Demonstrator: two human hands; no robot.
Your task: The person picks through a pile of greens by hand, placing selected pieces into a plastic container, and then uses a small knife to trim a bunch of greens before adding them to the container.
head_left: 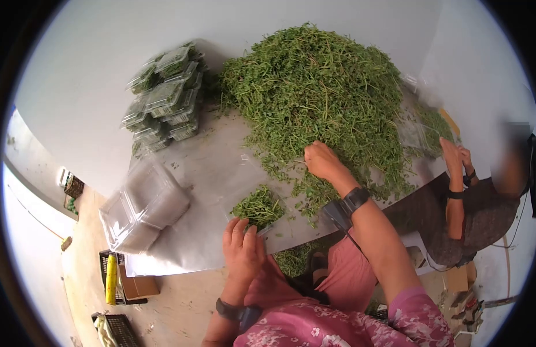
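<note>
A big heap of green herb sprigs (317, 95) covers the far half of the table (210, 168). My right hand (321, 160) reaches into the heap's near edge, fingers closed on sprigs. My left hand (242, 248) holds a clear plastic clamshell box (257, 208) at the table's near edge, with a small bunch of herbs lying in it. Both wrists wear dark bands.
A stack of filled clear boxes (164, 101) stands at the far left of the table. Empty clear boxes (143, 205) sit at the near left. Another person's hands (455, 159) work with a bag at the right. Crates (115, 277) stand on the floor.
</note>
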